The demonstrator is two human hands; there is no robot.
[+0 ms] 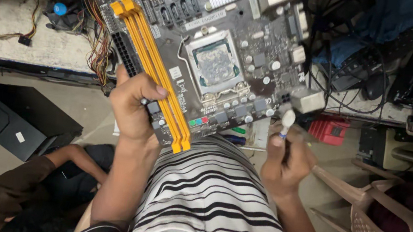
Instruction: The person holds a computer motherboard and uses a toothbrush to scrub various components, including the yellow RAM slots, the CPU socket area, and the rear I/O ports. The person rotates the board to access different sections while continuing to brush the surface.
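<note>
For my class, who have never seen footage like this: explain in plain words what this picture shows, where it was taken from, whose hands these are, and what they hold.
There is no machine here, only a person at work. The single picture comes from a camera on that person's head, looking down past a striped shirt. The left hand grips the lower edge of a computer circuit board, thumb on top, beside its long yellow slots. The board's far end reaches over a workbench with loose wires and a small fan. In the board's middle sits a square metal chip. The right hand holds a small white tube near the board's corner. Another person crouches lower left; a plastic chair stands on the right.
</note>
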